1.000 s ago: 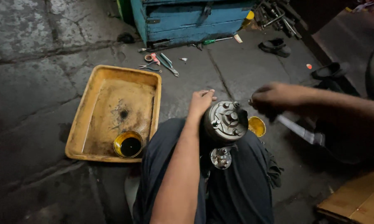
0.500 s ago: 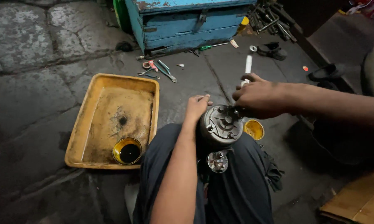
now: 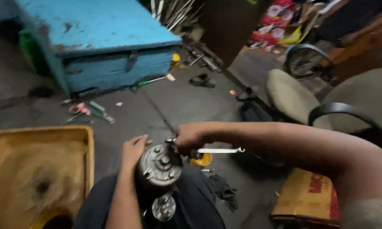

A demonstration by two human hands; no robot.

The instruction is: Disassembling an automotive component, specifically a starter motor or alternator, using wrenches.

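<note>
On your lap, you are steadying the round metal motor housing with your left hand cupped against its side, while your right hand is gripping a silver wrench at its rim, beside the yellow tray.

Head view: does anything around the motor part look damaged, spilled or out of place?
Yes: small tools lie scattered on the floor by the chipped blue chest. The yellow tray is stained dark. The motor part itself shows no clear damage.
</note>
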